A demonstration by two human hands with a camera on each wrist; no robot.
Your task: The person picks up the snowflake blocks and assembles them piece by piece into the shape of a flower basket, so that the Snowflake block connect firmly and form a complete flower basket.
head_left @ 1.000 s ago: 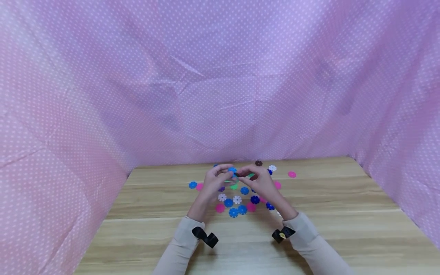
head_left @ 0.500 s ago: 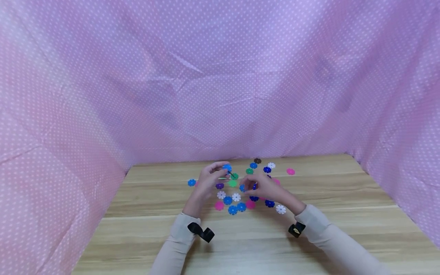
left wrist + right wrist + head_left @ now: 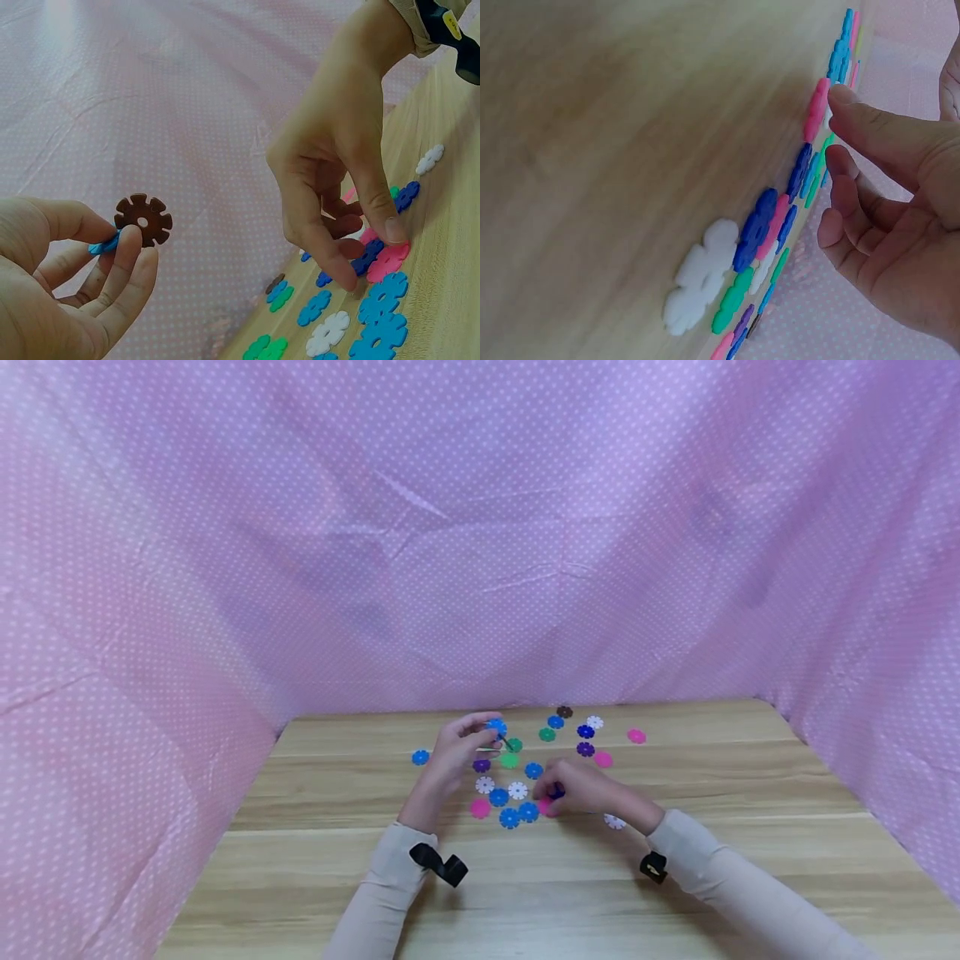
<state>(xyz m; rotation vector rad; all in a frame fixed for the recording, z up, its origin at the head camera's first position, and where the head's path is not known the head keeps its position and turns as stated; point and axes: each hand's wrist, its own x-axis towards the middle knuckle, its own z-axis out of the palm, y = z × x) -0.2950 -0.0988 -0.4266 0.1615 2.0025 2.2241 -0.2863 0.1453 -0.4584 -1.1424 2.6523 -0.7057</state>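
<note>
My left hand (image 3: 456, 753) is raised over the back of the table. It pinches a blue notched plastic disc (image 3: 103, 246) between thumb and fingers. A brown notched disc (image 3: 159, 223) stands at an angle to the blue one and looks joined to it. Low over the scattered discs is my right hand (image 3: 579, 783), its fingers bent loosely with a gap between thumb and forefinger. Its thumb tip overlaps a pink disc (image 3: 388, 262); whether it touches the disc I cannot tell. In the right wrist view, nothing shows in the right palm (image 3: 907, 187).
Several more notched discs lie flat on the wooden table (image 3: 337, 860), among them white (image 3: 517, 791), blue (image 3: 509, 818), green (image 3: 547, 735) and a lone pink disc (image 3: 636, 737). A pink dotted cloth (image 3: 480, 543) surrounds the table at the back and sides.
My hands were together at the blue disc; the right hand has left it and moved down and nearer, to the pink disc. The left hand has shifted slightly left, still holding the joined discs.
</note>
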